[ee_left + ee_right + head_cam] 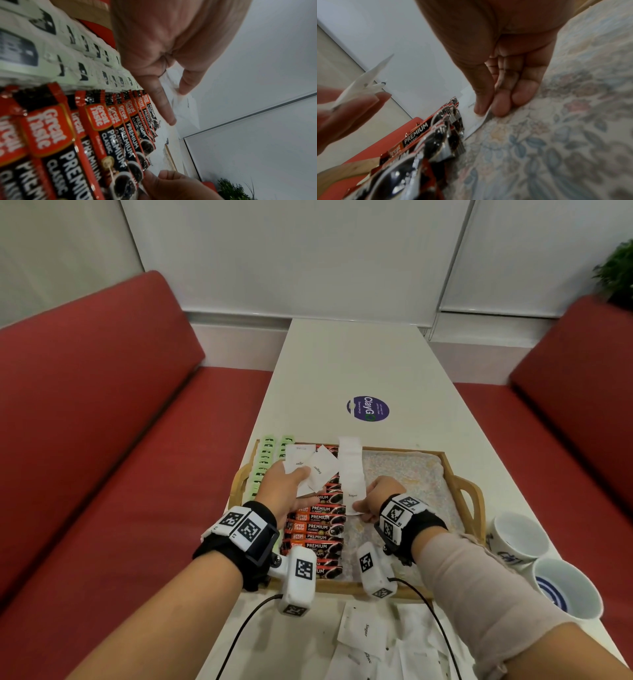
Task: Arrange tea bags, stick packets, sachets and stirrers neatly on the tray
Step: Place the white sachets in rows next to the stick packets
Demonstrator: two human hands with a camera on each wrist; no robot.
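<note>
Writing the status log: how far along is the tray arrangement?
Done: green tea bags and coffee sticks lined up in the tray. In hand: left hand holds loose sugar sachets; right hand lays one onto a white row. Left: sachet pile on the table; no stirrers visible.

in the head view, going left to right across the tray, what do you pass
green tea bags → left hand holding sugar sachets → coffee stick packets → column of sugar sachets → right hand → bare floral liner → tray handle
</note>
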